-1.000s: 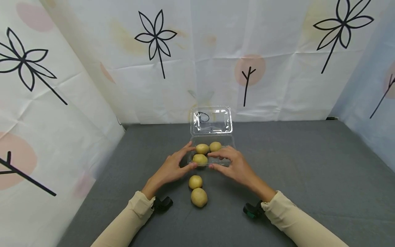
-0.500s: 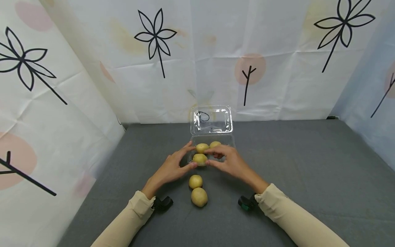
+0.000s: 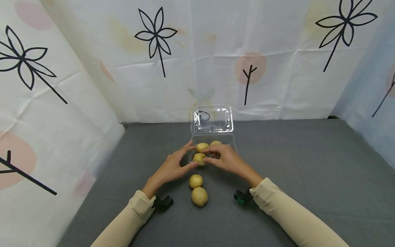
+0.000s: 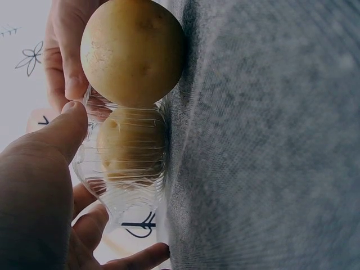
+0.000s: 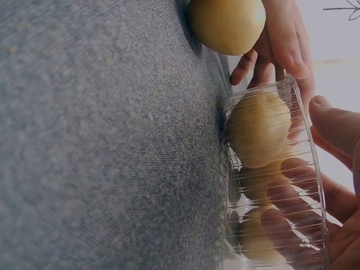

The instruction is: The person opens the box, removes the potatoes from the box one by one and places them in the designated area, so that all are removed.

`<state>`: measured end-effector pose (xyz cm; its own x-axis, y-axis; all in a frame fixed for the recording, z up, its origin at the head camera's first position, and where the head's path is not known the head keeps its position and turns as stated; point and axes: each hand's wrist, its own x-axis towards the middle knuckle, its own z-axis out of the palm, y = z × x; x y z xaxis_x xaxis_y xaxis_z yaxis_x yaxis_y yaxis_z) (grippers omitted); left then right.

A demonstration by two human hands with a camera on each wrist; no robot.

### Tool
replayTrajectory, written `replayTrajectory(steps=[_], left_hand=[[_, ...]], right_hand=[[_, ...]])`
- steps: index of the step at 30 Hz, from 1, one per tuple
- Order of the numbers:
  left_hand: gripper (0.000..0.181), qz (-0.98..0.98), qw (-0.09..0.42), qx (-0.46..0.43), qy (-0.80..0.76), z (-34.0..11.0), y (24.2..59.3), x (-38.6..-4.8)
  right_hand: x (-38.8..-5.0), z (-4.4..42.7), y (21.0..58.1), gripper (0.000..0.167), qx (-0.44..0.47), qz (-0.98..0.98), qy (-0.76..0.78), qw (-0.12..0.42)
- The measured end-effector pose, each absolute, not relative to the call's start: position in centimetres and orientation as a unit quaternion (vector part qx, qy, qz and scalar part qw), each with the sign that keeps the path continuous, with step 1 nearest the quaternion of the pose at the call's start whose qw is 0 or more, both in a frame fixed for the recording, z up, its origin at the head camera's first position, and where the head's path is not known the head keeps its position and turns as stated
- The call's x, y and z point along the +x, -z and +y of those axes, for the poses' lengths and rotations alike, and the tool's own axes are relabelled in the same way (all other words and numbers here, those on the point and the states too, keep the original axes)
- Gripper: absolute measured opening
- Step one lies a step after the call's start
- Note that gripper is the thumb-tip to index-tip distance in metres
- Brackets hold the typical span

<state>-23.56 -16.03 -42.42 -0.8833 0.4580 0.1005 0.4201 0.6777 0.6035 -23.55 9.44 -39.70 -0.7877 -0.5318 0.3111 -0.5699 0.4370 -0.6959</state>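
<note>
Shifting left, my right hand (image 3: 227, 159) now nears front potato (image 3: 199, 157) inside box (image 3: 228, 138), perhaps to adjust it; grip half-spread, apparently holding nothing. Left hand (image 3: 170, 167) spread at box corner. Two potatoes (image 3: 199, 196) on desk (image 3: 293, 171).

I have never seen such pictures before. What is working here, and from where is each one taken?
No machine: each grip is a person's bare hand. The wide picture comes from a head camera, the two close ones from wrist cameras. On the grey surface stands an open clear container with three potatoes inside; two loose potatoes lie before it. The left grip seems to touch the container's left side. The right grip reaches inside, thumb apart from the potatoes, and seems to hold none.
</note>
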Motion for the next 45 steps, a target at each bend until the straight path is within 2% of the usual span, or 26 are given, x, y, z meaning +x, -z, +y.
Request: replayTrajectory(steps=[16, 33, 45], left_hand=[[0.066, 0.916, 0.031, 0.237, -0.322, -15.9, 42.4, -23.6], [0.067, 0.915, 0.030, 0.240, -0.322, -16.0, 42.4, -23.6], [0.067, 0.915, 0.035, 0.236, -0.325, -16.0, 42.0, -23.2]], right_hand=[[-24.5, 9.1, 39.8, 0.030, 0.325, -0.852, -0.411, -0.014], [-25.1, 8.7, 39.5, 0.036, 0.315, -0.852, -0.413, -0.072], [-26.4, 8.9, 39.3, 0.044, 0.379, -0.822, -0.404, -0.131]])
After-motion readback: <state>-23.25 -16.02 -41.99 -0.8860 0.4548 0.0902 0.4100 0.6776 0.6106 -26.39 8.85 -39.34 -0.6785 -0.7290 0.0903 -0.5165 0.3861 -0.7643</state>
